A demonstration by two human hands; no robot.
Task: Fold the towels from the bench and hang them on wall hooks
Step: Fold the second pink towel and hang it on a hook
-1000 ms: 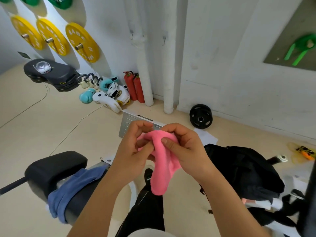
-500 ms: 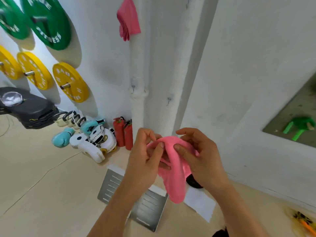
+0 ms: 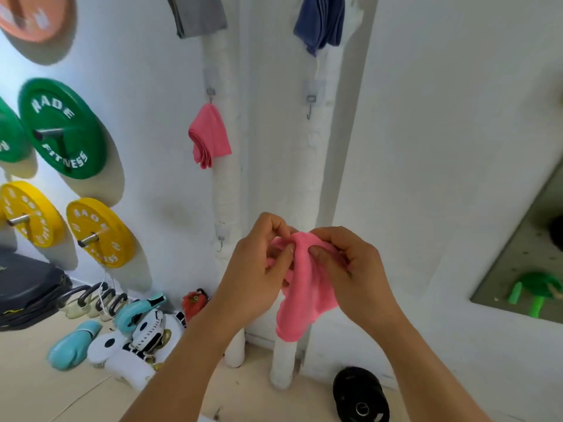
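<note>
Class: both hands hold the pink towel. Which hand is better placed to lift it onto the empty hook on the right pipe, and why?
Probably the right hand: it pinches the pink towel almost straight below the empty hook, while the left hand sits further left.

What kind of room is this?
Most likely a gym. Coloured weight plates hang on wall pegs, boxing gloves lie on the floor, and folded towels such as the pink towel hang from hooks.
</note>
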